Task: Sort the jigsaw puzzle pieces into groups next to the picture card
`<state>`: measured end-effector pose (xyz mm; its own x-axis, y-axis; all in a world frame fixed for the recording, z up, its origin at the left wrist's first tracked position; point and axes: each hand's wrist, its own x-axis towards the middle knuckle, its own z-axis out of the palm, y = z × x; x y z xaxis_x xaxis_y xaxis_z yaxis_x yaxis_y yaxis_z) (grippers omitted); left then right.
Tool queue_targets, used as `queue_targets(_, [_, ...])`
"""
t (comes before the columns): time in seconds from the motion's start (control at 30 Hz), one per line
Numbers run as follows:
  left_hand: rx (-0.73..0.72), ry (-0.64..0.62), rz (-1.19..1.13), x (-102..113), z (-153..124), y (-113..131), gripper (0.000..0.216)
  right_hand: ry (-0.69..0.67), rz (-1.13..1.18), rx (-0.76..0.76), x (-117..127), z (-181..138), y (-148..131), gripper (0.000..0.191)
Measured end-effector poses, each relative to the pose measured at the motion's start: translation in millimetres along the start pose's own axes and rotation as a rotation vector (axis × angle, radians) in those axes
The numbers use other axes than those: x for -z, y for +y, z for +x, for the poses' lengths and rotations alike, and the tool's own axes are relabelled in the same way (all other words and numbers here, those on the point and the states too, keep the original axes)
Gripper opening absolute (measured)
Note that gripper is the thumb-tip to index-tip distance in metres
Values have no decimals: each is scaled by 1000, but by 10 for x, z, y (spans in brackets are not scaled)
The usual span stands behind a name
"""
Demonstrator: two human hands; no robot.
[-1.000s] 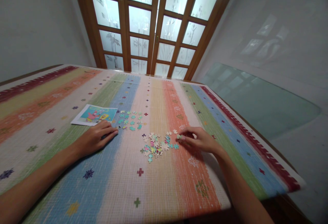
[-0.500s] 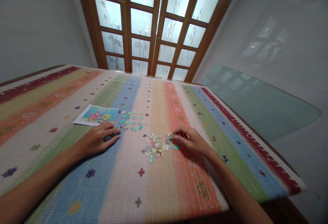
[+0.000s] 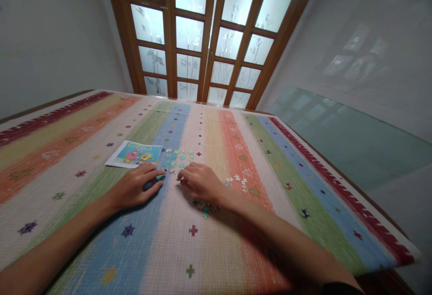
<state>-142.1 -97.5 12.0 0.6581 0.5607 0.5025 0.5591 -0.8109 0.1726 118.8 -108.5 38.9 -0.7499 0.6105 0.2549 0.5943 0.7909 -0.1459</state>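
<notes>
My left hand point(image 3: 140, 186) lies on the blue stripe below the picture card, its thumb and forefinger closed on a teal puzzle piece point(image 3: 160, 177). To its right, my right hand point(image 3: 200, 181) is pinched just below the laid-out pieces; a small puzzle piece shows in part at its fingertips. Teal puzzle pieces point(image 3: 174, 156) lie spaced out in rows beside the card point(image 3: 137, 154), which shows a cartoon scene. A heap of loose pieces point(image 3: 205, 212) is partly hidden under my right hand and wrist. Several pale pieces point(image 3: 243, 181) lie apart, beyond my right forearm.
A striped, patterned tablecloth point(image 3: 168, 250) covers the table. Wooden doors with frosted panes point(image 3: 189, 34) stand beyond the far edge. White walls rise on both sides, with a pale green panel point(image 3: 337, 128) at the right.
My right hand has moved left from the loose pieces to the spaced-out rows. Several pale pieces now show apart from the heap. My left hand stays beside the card; the view has shifted slightly.
</notes>
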Motion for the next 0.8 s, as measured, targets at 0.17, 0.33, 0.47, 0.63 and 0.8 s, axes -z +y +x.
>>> queue_targets(0.17, [-28,8,-7,13,11,45,25,-30,-124,-44,-127,282,-65,9])
queue_targets(0.33, [-63,-5,-41,-26,13,74,25,-45,-95,-54,-169,288,-95,12])
queue_targets(0.47, [-61,-9,-69,-60,19,99,25,-79,-34,-35,-137,220,-76,13])
queue_targets(0.63, [-74,-32,-72,-78,16,95,26,-102,49,-30,-96,133,-15,18])
queue_targets(0.8, [-56,-38,-61,-72,28,100,27,-36,75,-128,-104,76,12,20])
